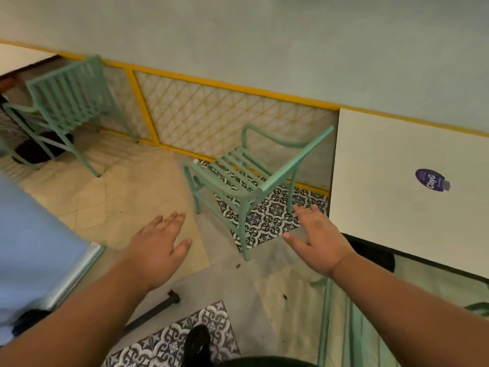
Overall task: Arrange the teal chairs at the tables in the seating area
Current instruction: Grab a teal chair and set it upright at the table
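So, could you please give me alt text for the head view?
The left hand and right hand, both open and empty, reach toward a teal chair beside a white table. A second teal chair stands at left by the yellow railing.

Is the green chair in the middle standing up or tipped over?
Standing up. The middle chair has its legs on the floor, and its slatted seat faces up.

Teal slatted chair [291,162] on black-and-white floral-patterned tiles [267,215]; second teal chair [63,73] over beige tiles [119,194]. Yellow railing [211,82], diamond lattice. White table [383,181], purple sticker [430,180]. Pale-blue table [34,247]. Pale green wall [264,35].
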`<state>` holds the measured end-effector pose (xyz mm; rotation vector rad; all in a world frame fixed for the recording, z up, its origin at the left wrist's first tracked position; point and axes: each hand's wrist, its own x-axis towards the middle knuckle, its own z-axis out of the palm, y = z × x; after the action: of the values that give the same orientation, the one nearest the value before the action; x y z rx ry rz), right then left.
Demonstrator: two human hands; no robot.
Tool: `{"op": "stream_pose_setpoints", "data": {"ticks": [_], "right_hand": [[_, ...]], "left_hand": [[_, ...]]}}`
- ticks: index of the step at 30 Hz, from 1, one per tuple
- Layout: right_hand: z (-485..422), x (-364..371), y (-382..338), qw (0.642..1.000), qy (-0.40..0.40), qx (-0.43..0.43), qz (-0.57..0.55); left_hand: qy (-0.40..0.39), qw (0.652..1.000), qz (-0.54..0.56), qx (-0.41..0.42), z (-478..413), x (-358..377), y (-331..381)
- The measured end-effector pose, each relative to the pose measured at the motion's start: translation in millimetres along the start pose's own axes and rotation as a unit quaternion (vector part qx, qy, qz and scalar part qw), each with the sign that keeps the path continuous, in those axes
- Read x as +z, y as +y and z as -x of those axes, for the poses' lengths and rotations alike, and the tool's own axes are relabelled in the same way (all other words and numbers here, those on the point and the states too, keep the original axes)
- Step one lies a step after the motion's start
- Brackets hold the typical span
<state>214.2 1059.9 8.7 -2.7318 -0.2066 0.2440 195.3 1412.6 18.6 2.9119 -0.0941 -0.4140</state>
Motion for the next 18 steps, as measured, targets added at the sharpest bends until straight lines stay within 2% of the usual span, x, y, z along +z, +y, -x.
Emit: {"op": "stream_pose_setpoints", "data": {"ticks": [6,11,18], "right_hand": [[-62,-11,-36,0.999,0.026,0.018,0.007],[-114,-33,-51,0.996,0.078,0.044,-0.012],[-164,-51,-21,0.996,0.067,0.063,-0.007]], "left_hand": [[0.005,0.996,-0.043,0.073,-100,-43,-23],[0.02,0.989,-0.05,0.134,-176,-75,-23],[0.02,0.989,-0.029,0.141,-251,-81,3]]}}
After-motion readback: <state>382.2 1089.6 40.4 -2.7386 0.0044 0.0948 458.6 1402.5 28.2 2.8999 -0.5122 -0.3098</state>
